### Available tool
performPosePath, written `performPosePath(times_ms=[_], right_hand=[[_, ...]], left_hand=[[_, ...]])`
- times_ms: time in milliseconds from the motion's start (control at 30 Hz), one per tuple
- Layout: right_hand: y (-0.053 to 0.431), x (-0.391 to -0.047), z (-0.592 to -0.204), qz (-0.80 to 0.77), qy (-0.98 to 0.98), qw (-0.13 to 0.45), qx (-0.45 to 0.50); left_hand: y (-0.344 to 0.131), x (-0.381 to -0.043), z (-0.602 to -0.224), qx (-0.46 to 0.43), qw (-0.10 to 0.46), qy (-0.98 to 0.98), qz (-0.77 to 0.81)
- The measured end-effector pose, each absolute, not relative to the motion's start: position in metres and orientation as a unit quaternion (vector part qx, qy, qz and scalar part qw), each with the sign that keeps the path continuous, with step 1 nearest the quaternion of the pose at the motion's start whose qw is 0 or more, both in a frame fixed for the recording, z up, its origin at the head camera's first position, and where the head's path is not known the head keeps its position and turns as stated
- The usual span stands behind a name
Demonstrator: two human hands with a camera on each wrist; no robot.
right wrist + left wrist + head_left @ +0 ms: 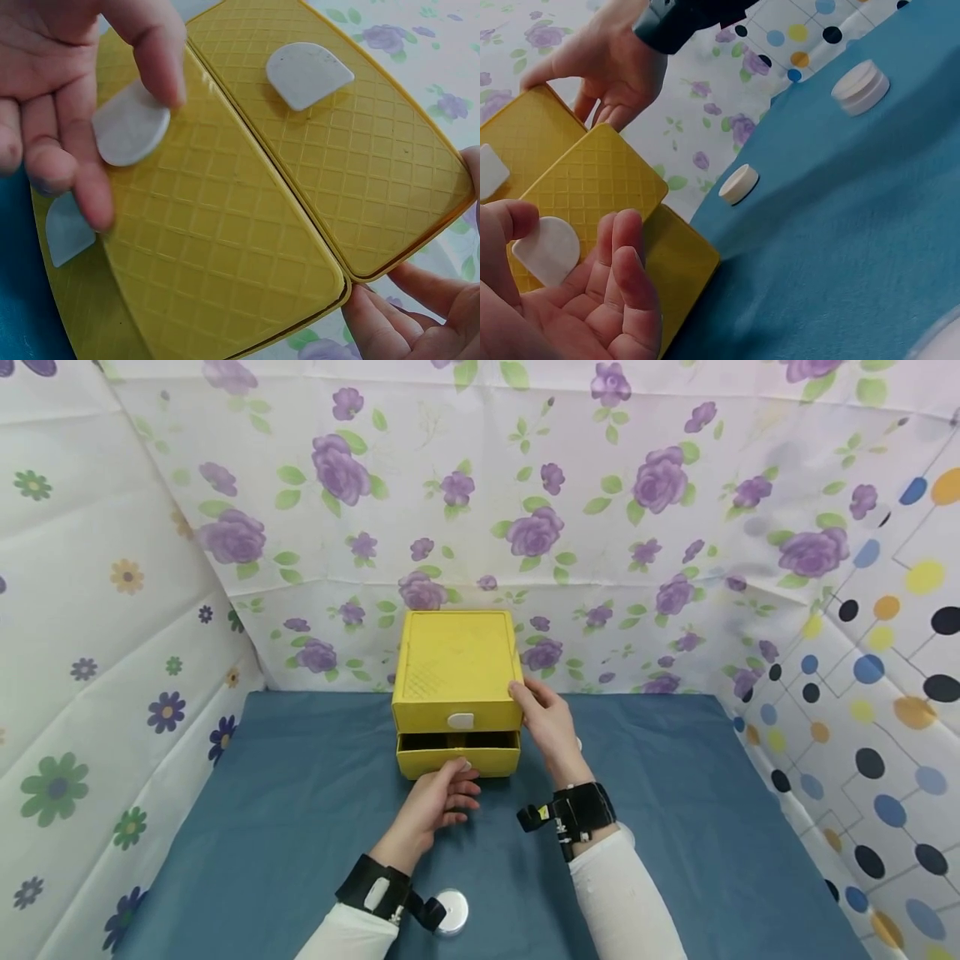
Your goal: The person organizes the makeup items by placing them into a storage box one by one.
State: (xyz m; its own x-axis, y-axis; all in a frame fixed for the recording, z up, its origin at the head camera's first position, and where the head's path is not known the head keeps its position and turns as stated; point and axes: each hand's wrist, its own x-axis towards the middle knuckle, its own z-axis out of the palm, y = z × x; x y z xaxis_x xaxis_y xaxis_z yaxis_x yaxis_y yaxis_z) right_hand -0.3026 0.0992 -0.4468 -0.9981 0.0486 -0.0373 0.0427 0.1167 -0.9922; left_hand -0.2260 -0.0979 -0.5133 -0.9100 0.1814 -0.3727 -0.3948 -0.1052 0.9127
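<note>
Purple-rose back hanging (465, 539), flower-print left hanging (97, 610), dotted right hanging (862, 710), blue surface (300, 777), seemingly cloth-covered.

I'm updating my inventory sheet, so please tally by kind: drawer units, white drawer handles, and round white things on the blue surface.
Yellow drawer unit: 1
White drawer handles: 3
Round white things: 3
Total: 7

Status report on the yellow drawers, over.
Left hand pinches white knob of middle drawer; right hand grips yellow cabinet at side. Drawer partly open. Round white pieces on table, not blocking it.
</note>
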Motion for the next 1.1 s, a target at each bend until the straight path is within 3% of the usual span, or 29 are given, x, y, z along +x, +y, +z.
performPosePath(times_ms=[1100], right_hand=[[0.099,-0.301,-0.446,0.662,-0.749,0.009,-0.029]], left_hand=[[-0.095,-0.255,-0.509,-0.098,0.174,0.654,0.73]])
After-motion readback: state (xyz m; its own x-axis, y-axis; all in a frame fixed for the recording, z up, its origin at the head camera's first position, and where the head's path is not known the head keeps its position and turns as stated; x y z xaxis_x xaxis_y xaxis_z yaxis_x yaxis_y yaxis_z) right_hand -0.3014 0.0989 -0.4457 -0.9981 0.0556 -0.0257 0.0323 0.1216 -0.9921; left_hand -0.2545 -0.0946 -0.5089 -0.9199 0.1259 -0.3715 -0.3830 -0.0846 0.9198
